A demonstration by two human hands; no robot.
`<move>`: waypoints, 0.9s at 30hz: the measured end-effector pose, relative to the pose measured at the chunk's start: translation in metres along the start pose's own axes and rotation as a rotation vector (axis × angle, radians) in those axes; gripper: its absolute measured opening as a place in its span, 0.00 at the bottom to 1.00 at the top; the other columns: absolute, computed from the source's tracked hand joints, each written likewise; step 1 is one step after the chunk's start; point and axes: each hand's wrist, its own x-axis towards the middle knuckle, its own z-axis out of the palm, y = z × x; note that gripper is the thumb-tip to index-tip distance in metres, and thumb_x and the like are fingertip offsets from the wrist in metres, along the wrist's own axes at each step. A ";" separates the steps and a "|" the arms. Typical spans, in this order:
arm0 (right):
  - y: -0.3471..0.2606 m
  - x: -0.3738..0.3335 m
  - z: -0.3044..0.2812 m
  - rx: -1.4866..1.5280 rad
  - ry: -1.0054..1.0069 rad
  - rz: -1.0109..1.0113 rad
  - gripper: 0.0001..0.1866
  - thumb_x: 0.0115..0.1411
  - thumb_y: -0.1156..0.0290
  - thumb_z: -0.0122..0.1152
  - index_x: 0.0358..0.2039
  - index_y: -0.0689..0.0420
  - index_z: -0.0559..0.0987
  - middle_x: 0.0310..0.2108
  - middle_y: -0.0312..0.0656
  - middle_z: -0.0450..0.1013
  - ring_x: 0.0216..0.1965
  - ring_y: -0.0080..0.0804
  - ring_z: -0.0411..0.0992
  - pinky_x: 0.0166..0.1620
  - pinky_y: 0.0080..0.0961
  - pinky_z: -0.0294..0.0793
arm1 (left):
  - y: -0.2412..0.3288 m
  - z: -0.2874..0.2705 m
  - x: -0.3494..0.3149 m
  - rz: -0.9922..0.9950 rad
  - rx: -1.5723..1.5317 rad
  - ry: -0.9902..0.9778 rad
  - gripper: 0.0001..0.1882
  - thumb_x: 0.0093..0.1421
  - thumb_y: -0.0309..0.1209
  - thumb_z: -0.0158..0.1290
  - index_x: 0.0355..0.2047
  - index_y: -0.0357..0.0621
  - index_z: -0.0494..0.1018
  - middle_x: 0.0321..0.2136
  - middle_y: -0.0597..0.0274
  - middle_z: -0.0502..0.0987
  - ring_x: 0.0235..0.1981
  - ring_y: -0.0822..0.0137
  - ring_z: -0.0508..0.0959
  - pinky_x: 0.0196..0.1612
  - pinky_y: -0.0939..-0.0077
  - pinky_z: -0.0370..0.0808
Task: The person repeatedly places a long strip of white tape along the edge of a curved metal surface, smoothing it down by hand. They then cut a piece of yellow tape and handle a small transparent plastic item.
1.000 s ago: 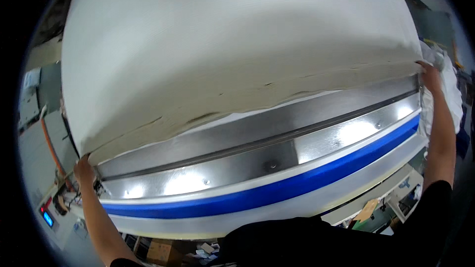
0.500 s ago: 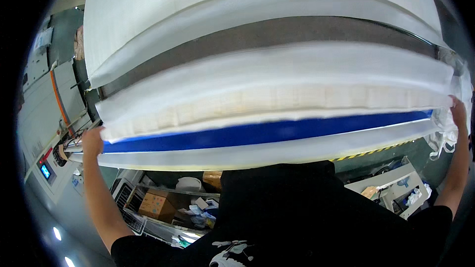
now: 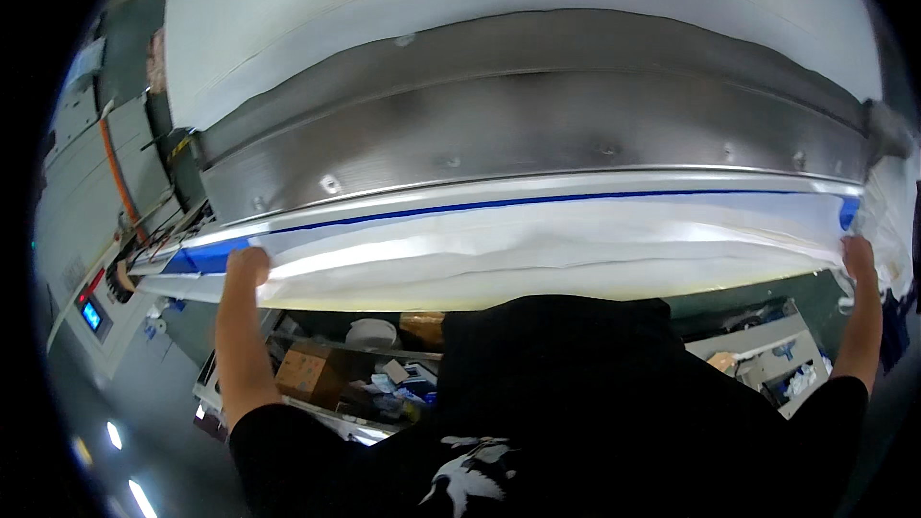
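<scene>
By the left hand point(image 3: 249, 267) and the right hand point(image 3: 859, 257), the grip is closed on opposite ends of a white cloth point(image 3: 556, 242). The cloth is held lengthwise over most of a blue band point(image 3: 206, 255), nearer the body than a bare metal plate point(image 3: 537, 134); beyond that, a white sheet point(image 3: 288, 0) is seen. The step in hand is judged to be keeping the cloth spread; even tension at both ends seems called for next. On the lit screen point(image 3: 91, 315) and cardboard box point(image 3: 305, 371), no writing can be made out.
</scene>
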 end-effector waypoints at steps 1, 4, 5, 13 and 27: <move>0.022 -0.004 0.028 -0.071 0.036 -0.016 0.10 0.55 0.73 0.51 0.35 0.57 0.79 0.32 0.50 0.74 0.38 0.50 0.72 0.44 0.44 0.71 | 0.002 -0.002 0.008 0.048 0.021 0.046 0.13 0.54 0.30 0.52 0.39 0.47 0.79 0.45 0.56 0.78 0.49 0.56 0.76 0.52 0.54 0.69; 0.113 -0.005 0.057 -0.116 0.203 -0.066 0.08 0.57 0.72 0.49 0.33 0.59 0.77 0.32 0.48 0.73 0.38 0.50 0.71 0.43 0.45 0.69 | 0.021 0.039 0.057 -0.044 -0.133 0.136 0.11 0.54 0.31 0.52 0.37 0.45 0.79 0.46 0.54 0.77 0.45 0.55 0.78 0.47 0.59 0.75; 0.086 0.007 0.077 -0.040 0.057 0.091 0.09 0.58 0.73 0.49 0.37 0.59 0.76 0.34 0.48 0.72 0.39 0.50 0.70 0.44 0.44 0.69 | 0.001 0.023 0.038 -0.201 -0.147 0.175 0.12 0.55 0.31 0.51 0.38 0.45 0.79 0.46 0.54 0.77 0.45 0.55 0.79 0.46 0.59 0.75; 0.054 -0.007 0.065 -0.305 -0.148 0.014 0.08 0.53 0.70 0.53 0.31 0.58 0.78 0.33 0.49 0.74 0.38 0.45 0.73 0.43 0.40 0.71 | -0.005 -0.045 -0.002 -0.491 -0.689 0.807 0.17 0.58 0.33 0.46 0.48 0.49 0.73 0.43 0.54 0.78 0.43 0.53 0.78 0.43 0.60 0.75; -0.059 -0.022 -0.072 0.088 -0.049 0.295 0.14 0.51 0.69 0.58 0.38 0.59 0.74 0.33 0.51 0.76 0.38 0.49 0.76 0.41 0.42 0.75 | 0.231 -0.201 -0.130 0.447 -0.900 1.421 0.10 0.56 0.24 0.52 0.39 0.45 0.75 0.35 0.55 0.78 0.35 0.52 0.78 0.38 0.63 0.73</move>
